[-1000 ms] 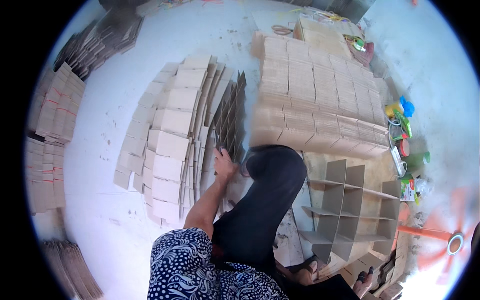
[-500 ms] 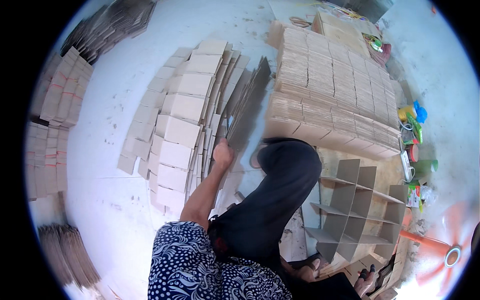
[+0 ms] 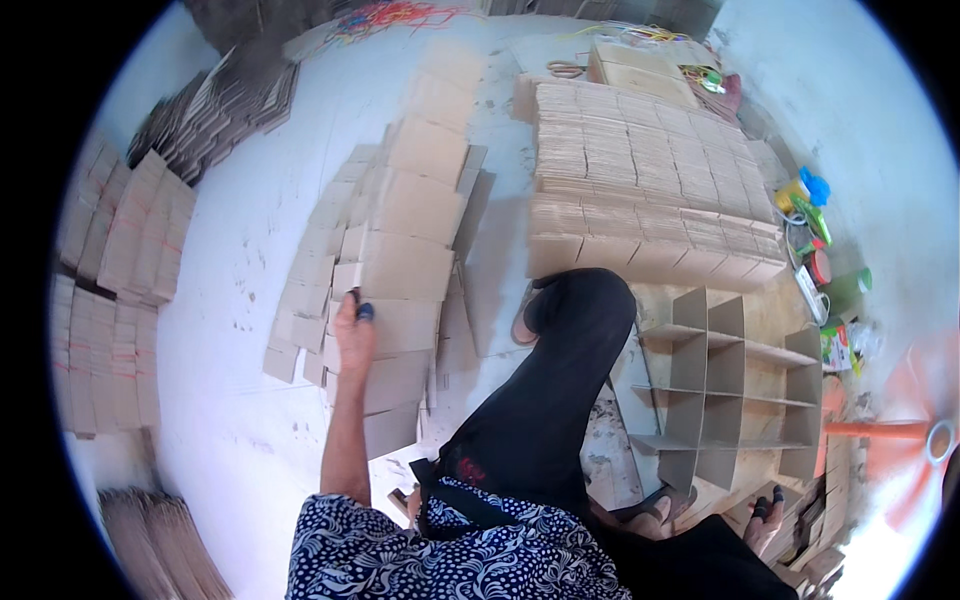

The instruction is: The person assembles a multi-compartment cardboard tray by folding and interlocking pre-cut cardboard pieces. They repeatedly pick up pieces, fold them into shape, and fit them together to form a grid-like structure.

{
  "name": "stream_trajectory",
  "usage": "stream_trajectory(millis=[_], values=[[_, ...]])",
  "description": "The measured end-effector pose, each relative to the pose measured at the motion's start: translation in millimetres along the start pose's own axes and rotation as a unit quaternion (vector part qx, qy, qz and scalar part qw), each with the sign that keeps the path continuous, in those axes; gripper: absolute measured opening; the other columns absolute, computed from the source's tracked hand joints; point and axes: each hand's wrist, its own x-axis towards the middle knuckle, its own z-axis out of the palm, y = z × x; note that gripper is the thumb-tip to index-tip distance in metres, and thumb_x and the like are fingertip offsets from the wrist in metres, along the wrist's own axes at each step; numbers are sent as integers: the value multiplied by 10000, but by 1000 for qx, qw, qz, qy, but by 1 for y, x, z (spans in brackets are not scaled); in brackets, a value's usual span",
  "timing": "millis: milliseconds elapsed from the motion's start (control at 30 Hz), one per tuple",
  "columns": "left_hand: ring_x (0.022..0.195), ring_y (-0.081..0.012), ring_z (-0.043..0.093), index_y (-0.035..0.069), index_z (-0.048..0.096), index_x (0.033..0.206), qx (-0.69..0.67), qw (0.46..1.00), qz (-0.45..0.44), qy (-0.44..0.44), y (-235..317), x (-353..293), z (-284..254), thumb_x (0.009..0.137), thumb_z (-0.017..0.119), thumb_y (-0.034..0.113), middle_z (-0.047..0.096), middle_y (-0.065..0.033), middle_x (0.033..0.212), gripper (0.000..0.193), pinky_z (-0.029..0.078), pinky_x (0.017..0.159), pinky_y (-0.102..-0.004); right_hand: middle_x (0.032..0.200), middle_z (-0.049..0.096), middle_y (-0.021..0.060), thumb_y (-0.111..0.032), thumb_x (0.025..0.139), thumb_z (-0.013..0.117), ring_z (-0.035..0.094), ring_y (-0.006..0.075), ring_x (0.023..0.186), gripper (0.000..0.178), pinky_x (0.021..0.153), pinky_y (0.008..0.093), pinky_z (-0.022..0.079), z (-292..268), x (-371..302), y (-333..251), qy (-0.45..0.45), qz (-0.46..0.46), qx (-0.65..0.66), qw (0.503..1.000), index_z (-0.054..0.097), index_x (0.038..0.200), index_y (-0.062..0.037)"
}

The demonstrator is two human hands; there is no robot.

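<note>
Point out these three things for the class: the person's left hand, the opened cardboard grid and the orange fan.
Left hand (image 3: 355, 330): head view, back of the hand.
Cardboard grid (image 3: 724, 368): head view, a panel near its middle.
Orange fan (image 3: 940, 441): head view, its hub.

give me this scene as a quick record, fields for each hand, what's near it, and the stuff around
left hand: dark coverings on fingertips, at the left edge of a long cardboard piece; firmness of grip unclear
left hand near: long cardboard piece, far end blurred, over a loose cardboard pile
right hand: dark finger coverings, low at right; grip unclear
right hand near: standing cardboard grid, open cells
beyond grid: large cardboard stack
far side: scissors
right side: orange fan
left side: cardboard bundles with red ties
</note>
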Motion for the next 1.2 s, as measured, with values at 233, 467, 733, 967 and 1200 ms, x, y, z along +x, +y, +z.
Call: stream_trajectory(millis=[233,467,733,967,1200], values=[[987,-228,589,-50,530,1198,381,924,-18,10,-102,81,-80,853,565,-17,638,-143,1040,349,452,868,-298,853,551,26,-13,922,490,530,112,731,388,656,244,452,18,-9,-2,7,0,41,999,477,1310,-19],[1041,-158,578,-7,564,1143,-255,944,16,-208,190,-7,107,901,586,85,621,-97,1110,261,461,886,-279,923,598,40,-8,882,543,560,135,868,392,761,265,442,-31,-53,58,175,-18,-86,981,530,1273,-38],[1044,-227,603,-18,546,958,-273,727,143,-614,379,-262,265,923,530,127,617,-145,1029,150,491,821,-346,1248,516,235,-98,788,659,507,405,1120,491,967,449,401,-51,-161,117,200,88,-393,893,522,1252,-14],[906,-354,614,-10,569,997,76,681,434,-585,418,-345,356,765,565,77,635,-188,973,248,497,753,-466,1388,387,243,-145,749,703,371,423,1276,608,1032,526,320,-28,-146,38,194,121,-296,927,472,1287,19],[868,-367,629,48,646,880,151,624,415,-645,393,-353,364,724,563,95,656,-178,876,182,496,748,-478,1457,298,216,-69,636,702,255,392,1369,753,1073,585,231,-12,-128,37,99,230,-389,887,414,1326,16]])
